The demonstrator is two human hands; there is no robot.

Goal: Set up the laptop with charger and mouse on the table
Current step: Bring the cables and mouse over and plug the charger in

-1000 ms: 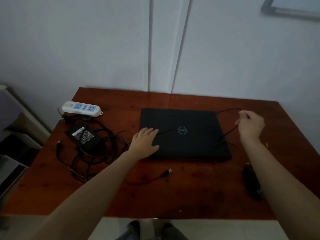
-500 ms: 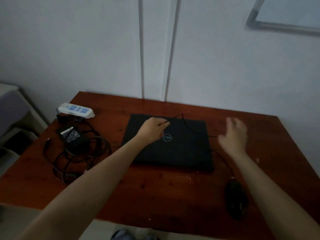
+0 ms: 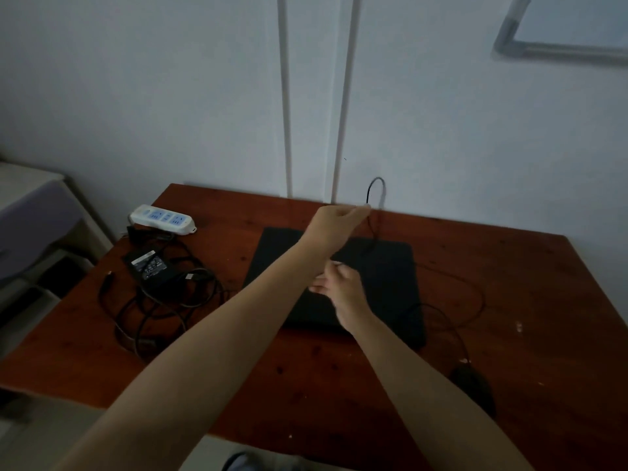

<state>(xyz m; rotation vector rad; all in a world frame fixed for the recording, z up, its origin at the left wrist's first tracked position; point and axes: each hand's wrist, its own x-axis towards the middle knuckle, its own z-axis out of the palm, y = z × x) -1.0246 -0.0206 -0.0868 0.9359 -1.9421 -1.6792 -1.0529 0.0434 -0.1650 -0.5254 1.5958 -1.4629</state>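
A reddish-brown wooden table stands against a pale wall in dim light, with two pale pipes running down the wall behind it.

The left hand is raised over the far edge of the table, fingertips pinched on a thin black cable. The cable arches up in a small loop against the wall just beside the hand. The right hand is lower, over the lid of the closed black laptop. The left forearm crosses in front of its fingers, so I cannot tell whether it grips anything or is simply slack.

The laptop lies flat near the middle of the table, its left part hidden behind both arms. From the pinch the cable drops across the lid's far right corner, then curves over the wood to the right. It is hard to follow in the gloom toward the dark mouse near the front right, which is partly hidden by the right forearm.

On the left, well apart from the laptop, sits the charger brick amid a tangle of black cords. A white power strip lies just behind it.
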